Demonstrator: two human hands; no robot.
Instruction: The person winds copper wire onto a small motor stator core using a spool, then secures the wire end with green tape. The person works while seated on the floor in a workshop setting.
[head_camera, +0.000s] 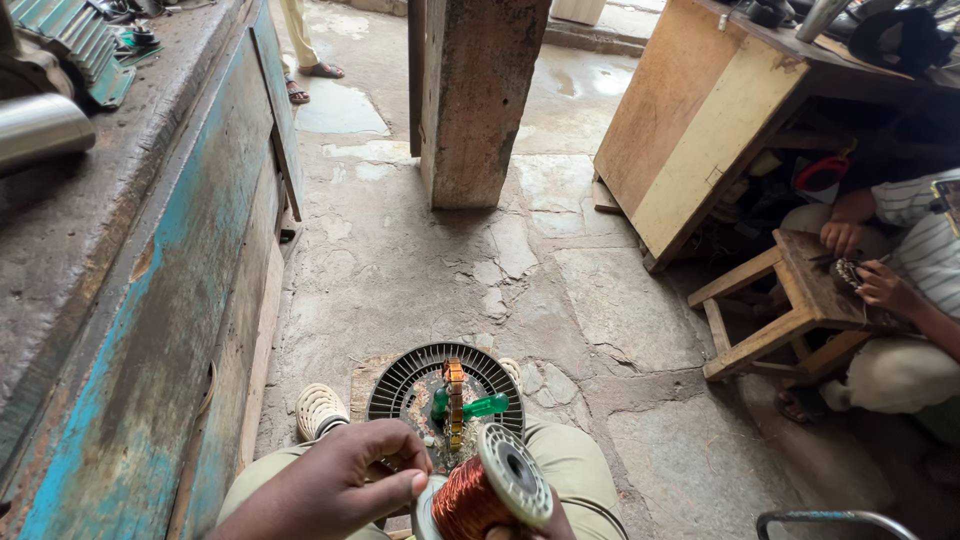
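Observation:
My left hand (340, 485) is at the bottom centre, thumb and fingers pinched together beside the winding of a copper wire spool (490, 495). Any strand between the fingers is too fine to see. The spool has grey flanges and sits on my right hand (522, 531), which shows only as fingertips under it. Just beyond the spool, a round black slotted motor stator (400, 385) rests by my knees. On it lie a green-handled tool (485, 406) and a small copper coil (455, 395).
My foot in a cream clog (320, 408) stands on the cracked stone floor. A blue-painted workbench (150, 300) runs along the left. A concrete pillar (475, 100) stands ahead. On the right, a seated person's hands (860, 265) work at a wooden stool (790, 310) under a wooden table (700, 120).

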